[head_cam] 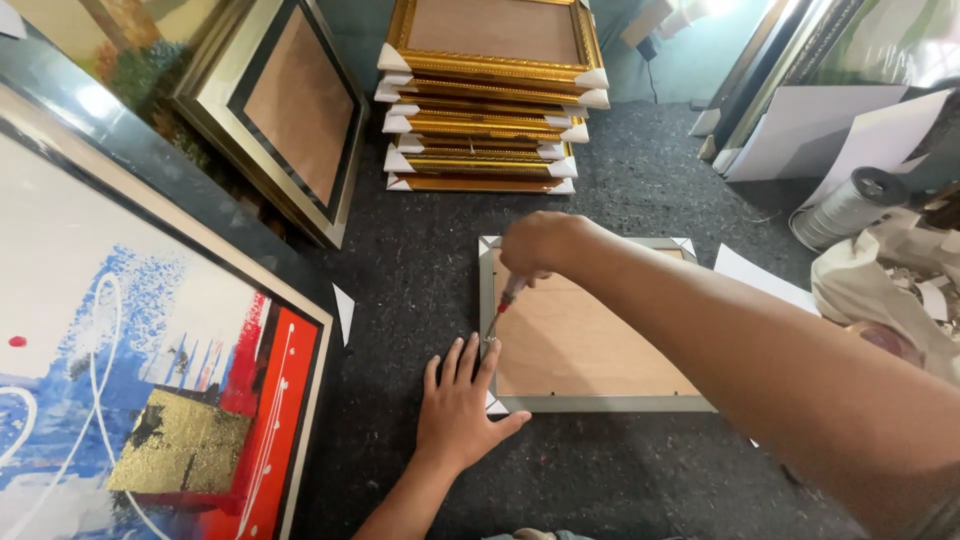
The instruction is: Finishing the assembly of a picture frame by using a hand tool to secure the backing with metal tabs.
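Observation:
A small grey picture frame lies face down on the dark felt surface, its brown backing board up and white protectors on its corners. My right hand grips a red-handled screwdriver, whose tip touches the frame's left rail. My left hand lies flat with fingers spread on the felt, its fingertips against the frame's lower left corner.
A stack of gold frames with white corner protectors stands at the back. A large abstract painting and a gold-and-black frame lean at the left. White boards, a spool and crumpled paper sit at the right.

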